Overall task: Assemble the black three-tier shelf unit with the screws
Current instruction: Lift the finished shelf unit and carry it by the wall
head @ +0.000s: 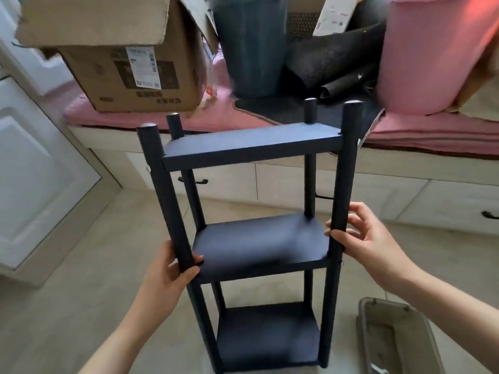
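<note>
I hold the shelf unit (251, 238) upright over the floor (81, 265), all three tiers seated between four posts. My left hand (164, 276) wraps the near-left post and my right hand (370, 238) pinches the near-right one — a grip on both sides, probably to keep it square and check for wobble.

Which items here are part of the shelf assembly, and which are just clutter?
Job: black shelf unit, left hand, right hand.
Lying about: cardboard box, dark bin, pink roll, grey tray.
</note>
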A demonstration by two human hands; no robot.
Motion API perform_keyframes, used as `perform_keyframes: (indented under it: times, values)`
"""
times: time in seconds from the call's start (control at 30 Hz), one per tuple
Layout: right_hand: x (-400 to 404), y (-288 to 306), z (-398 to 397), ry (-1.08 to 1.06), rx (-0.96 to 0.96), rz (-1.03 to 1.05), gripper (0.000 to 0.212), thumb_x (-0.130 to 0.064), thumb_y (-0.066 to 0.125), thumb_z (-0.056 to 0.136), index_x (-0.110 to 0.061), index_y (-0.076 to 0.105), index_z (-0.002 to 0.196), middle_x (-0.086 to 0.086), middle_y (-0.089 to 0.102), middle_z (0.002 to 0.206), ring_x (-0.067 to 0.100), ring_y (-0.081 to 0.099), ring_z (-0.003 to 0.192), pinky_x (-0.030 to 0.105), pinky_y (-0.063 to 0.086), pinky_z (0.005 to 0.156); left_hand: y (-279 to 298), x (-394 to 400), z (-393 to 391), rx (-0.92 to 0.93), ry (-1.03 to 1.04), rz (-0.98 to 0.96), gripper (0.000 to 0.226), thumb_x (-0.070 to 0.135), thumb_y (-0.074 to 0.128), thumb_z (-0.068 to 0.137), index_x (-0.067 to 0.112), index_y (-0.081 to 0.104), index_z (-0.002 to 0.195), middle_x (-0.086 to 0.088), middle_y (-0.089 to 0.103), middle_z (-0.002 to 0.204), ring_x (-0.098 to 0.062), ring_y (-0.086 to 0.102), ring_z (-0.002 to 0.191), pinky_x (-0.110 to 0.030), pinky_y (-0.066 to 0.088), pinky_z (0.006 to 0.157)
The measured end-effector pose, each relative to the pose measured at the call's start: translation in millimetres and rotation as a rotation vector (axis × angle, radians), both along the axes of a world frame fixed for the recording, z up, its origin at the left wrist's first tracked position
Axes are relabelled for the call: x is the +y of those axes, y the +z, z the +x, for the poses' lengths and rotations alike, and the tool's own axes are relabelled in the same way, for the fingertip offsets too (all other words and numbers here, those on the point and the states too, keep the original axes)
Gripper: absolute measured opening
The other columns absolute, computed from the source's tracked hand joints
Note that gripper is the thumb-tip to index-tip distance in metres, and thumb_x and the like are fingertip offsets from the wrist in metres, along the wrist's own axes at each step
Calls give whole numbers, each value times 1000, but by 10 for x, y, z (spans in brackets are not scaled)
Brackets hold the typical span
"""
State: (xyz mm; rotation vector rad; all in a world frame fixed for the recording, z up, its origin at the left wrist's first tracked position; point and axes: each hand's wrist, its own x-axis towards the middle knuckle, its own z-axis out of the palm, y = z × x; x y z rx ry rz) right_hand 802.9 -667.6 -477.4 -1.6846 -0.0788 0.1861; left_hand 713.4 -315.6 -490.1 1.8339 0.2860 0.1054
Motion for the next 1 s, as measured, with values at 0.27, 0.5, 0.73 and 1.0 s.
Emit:
perform_keyframes:
  times: [0.27,0.5,0.73,1.0]
  values:
    - [-84,468,-258,56,246,-214,33,9,67,84,-17,57,103,2,74,98,14,71,96,26,56,76,837,-52,-103,91,25,-138,45,-10,68,86,24,61,114,-1,74,103,-15,71,97,-17,55,78]
    - [-89,1239,-399,17,356,-200,31,-4,63,91,-29,63,109,-14,74,102,-1,68,95,13,47,69,1590,-122,-267,253,-4,-235,39,16,70,89,20,61,127,12,72,119,-1,66,110,-6,49,77]
    - [42,1822,-519,44,564,-39,50,-27,77,85,-30,51,128,-19,70,114,0,66,105,14,50,76,1950,-167,-427,527,-63,-205,39,27,76,88,24,56,120,3,75,112,-5,65,110,-20,43,85]
    - [209,1954,-590,-262,685,-73,38,-42,76,83,-34,59,116,-15,74,95,7,71,86,24,53,63,2023,-372,-497,620,239,-188,26,43,70,91,30,62,111,10,73,107,-10,65,106,-22,45,76]
